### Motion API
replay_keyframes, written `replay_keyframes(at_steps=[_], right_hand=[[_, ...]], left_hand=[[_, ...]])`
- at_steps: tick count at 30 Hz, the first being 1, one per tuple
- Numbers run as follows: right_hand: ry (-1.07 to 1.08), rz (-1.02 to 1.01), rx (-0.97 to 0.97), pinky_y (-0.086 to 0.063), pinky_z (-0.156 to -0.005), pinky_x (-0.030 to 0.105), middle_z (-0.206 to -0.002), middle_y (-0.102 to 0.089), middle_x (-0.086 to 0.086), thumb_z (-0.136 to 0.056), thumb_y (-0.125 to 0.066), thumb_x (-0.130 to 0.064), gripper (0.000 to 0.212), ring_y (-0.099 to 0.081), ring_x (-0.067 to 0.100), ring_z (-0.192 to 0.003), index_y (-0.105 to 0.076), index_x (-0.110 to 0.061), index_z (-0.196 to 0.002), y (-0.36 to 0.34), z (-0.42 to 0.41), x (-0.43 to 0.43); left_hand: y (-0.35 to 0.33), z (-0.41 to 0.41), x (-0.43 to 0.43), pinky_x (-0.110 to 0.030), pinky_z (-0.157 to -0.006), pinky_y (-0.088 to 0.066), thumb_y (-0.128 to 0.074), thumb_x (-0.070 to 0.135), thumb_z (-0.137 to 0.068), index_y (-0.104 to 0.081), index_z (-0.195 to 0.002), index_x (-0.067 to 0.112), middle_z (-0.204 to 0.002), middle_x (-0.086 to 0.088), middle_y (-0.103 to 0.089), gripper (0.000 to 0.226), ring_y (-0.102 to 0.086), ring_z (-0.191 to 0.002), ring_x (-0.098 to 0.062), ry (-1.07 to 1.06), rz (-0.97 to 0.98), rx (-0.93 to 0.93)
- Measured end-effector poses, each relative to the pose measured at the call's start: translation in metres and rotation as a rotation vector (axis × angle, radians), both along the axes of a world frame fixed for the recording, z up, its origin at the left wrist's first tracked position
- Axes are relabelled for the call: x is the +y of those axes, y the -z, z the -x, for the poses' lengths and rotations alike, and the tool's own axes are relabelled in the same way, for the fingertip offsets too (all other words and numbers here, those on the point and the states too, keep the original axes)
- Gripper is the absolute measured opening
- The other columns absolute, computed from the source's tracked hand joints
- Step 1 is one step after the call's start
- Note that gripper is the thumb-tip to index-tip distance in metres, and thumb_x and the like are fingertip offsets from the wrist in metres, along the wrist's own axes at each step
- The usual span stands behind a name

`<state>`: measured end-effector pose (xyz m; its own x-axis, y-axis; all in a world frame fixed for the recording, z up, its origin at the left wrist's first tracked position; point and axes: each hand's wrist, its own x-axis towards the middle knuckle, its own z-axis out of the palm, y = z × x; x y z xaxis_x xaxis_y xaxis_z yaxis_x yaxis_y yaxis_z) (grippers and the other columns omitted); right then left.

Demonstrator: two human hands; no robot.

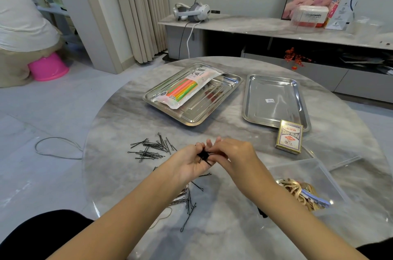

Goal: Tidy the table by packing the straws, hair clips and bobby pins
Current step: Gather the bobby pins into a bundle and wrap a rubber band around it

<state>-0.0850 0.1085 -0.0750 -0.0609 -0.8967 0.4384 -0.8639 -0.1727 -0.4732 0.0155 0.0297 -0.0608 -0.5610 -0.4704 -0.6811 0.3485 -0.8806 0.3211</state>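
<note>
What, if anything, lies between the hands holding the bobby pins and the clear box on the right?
Nothing visible does. The left hand and the right hand both hold the bobby pins, and only bare table lies between them and the clear box. The card pack sits farther back, off that path.
</note>
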Motion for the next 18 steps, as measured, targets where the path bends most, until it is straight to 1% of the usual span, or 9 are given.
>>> replay_keyframes(at_steps=[3,5,7,8,11,12,13,16,18], right_hand=[[0.037,-0.028,0.108,-0.040,-0.054,0.013,-0.071,-0.063,0.001,-0.067,-0.079,0.000,0.017,-0.060,0.013,-0.057,-0.068,-0.010,-0.075,-0.002,0.002,0.000],[0.072,-0.090,0.085,-0.044,-0.055,0.021,-0.076,-0.061,-0.002,-0.075,-0.073,0.000,0.019,-0.057,0.013,-0.064,-0.062,-0.015,-0.077,-0.004,0.004,0.002],[0.101,-0.101,0.020,-0.048,-0.060,0.029,-0.079,-0.063,-0.003,-0.083,-0.064,-0.001,0.016,-0.056,0.012,-0.068,-0.058,-0.016,-0.082,-0.005,0.005,0.004],[0.109,-0.104,-0.019,-0.048,-0.062,0.030,-0.079,-0.064,-0.001,-0.087,-0.062,-0.002,0.013,-0.058,0.013,-0.069,-0.057,-0.014,-0.084,-0.006,0.005,0.005],[0.130,-0.148,-0.131,-0.051,-0.067,0.037,-0.076,-0.066,0.003,-0.092,-0.057,-0.009,0.005,-0.063,0.019,-0.071,-0.057,-0.009,-0.087,-0.011,0.006,0.003],[0.134,-0.160,-0.181,-0.052,-0.068,0.037,-0.074,-0.066,0.005,-0.092,-0.057,-0.008,0.006,-0.064,0.021,-0.071,-0.057,-0.007,-0.086,-0.013,0.007,0.003],[0.138,-0.170,-0.248,-0.053,-0.069,0.034,-0.074,-0.067,0.006,-0.092,-0.057,-0.007,0.006,-0.065,0.021,-0.071,-0.058,-0.006,-0.086,-0.015,0.008,0.003],[0.126,-0.177,-0.440,-0.055,-0.070,0.023,-0.073,-0.066,0.006,-0.091,-0.058,-0.003,0.010,-0.067,0.016,-0.069,-0.058,-0.008,-0.083,-0.021,0.006,0.004],[0.101,-0.176,-0.484,-0.055,-0.068,0.019,-0.072,-0.066,0.004,-0.091,-0.058,-0.002,0.013,-0.066,0.012,-0.066,-0.057,-0.010,-0.081,-0.022,0.005,0.005]], left_hand=[[0.001,0.000,0.001,-0.026,-0.050,-0.045,-0.021,0.004,-0.102,-0.038,-0.075,0.010,-0.062,-0.010,-0.055,0.032,-0.055,-0.051,-0.020,0.000,0.008,-0.007],[0.004,0.001,-0.001,-0.033,-0.048,-0.054,-0.022,0.005,-0.102,-0.039,-0.080,0.009,-0.063,-0.009,-0.052,0.028,-0.058,-0.056,-0.023,-0.033,-0.008,0.012],[0.004,0.002,-0.006,-0.046,-0.044,-0.054,-0.022,0.008,-0.103,-0.039,-0.084,0.007,-0.067,-0.007,-0.047,0.025,-0.064,-0.049,-0.028,-0.108,-0.039,0.057],[0.003,0.002,-0.009,-0.047,-0.048,-0.055,-0.023,0.009,-0.103,-0.039,-0.085,0.006,-0.066,-0.006,-0.046,0.025,-0.065,-0.049,-0.028,-0.150,-0.065,0.080],[-0.003,0.000,-0.016,-0.045,-0.083,-0.052,-0.024,0.006,-0.102,-0.041,-0.086,0.002,-0.067,-0.008,-0.043,0.024,-0.057,-0.061,-0.020,-0.247,-0.134,0.133],[-0.004,-0.001,-0.017,-0.044,-0.086,-0.050,-0.024,0.005,-0.102,-0.042,-0.086,0.001,-0.068,-0.008,-0.041,0.024,-0.052,-0.061,-0.017,-0.264,-0.146,0.138],[-0.003,-0.001,-0.017,-0.041,-0.082,-0.053,-0.024,0.004,-0.102,-0.043,-0.086,0.000,-0.067,-0.008,-0.040,0.025,-0.048,-0.060,-0.015,-0.273,-0.157,0.137],[0.004,-0.002,-0.019,-0.030,-0.048,-0.055,-0.024,0.003,-0.101,-0.042,-0.080,0.003,-0.062,-0.007,-0.037,0.027,-0.037,-0.053,-0.011,-0.269,-0.173,0.084],[0.006,-0.001,-0.019,-0.024,-0.048,-0.046,-0.022,0.001,-0.101,-0.039,-0.073,0.006,-0.058,-0.006,-0.033,0.033,-0.032,-0.051,-0.012,-0.263,-0.165,0.042]])
